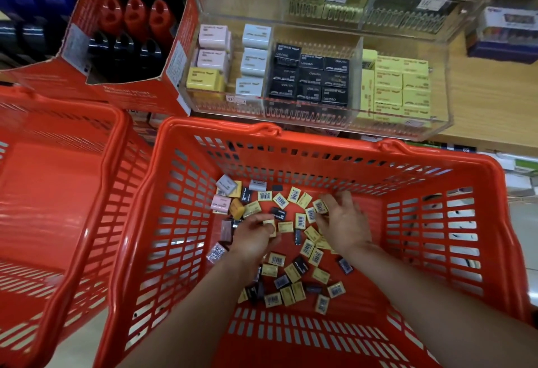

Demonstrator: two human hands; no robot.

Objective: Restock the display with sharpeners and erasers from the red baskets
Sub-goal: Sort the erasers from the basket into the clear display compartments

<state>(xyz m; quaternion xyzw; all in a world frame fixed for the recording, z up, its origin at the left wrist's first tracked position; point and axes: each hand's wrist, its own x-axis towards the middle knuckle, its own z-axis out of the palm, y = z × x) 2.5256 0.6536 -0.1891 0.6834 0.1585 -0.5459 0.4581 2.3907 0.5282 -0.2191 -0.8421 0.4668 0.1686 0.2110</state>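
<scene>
down in the red basket [492, 222], left hand [253, 239] pinches a yellow eraser [269, 226], right hand [343, 222] fingers curl over another.

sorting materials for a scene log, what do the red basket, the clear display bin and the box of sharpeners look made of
Red basket: moulded plastic, slightly glossy, slotted walls. Clear display bin: transparent acrylic-like plastic, see-through with shiny edges. Sharpener box: printed cardboard, likely; torn brown edge shows.

Glossy red plastic basket [480, 169], clear smooth acrylic display [436, 123], printed cardboard box [131, 97], wooden shelf [489, 100].
</scene>
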